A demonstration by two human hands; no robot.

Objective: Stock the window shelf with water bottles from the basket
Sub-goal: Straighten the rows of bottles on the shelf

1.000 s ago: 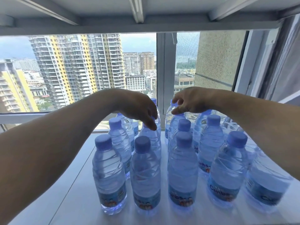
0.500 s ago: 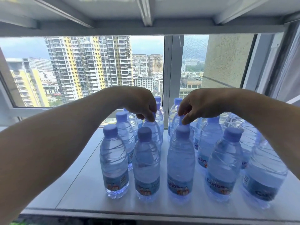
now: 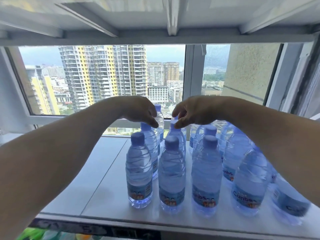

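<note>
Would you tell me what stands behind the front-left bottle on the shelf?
Behind the front-left bottle stands another capped bottle, with the left hand above it. A third stands farther back; its base is hidden.

- Window [image 3: 103,80]: glazed, white frame, vertical mullion [image 3: 188,87] right of centre.
- Exterior: high-rise towers [image 3: 103,73] with yellow and grey facades.
- Textured beige wall [image 3: 245,73] outside, at right.
- White ribbed panel [image 3: 155,18] overhead.

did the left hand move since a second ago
Yes. The left hand has pulled back toward the person: it was over the bottles near the window post; now its fingertips hang by a nearer bottle cap, holding nothing.
</note>
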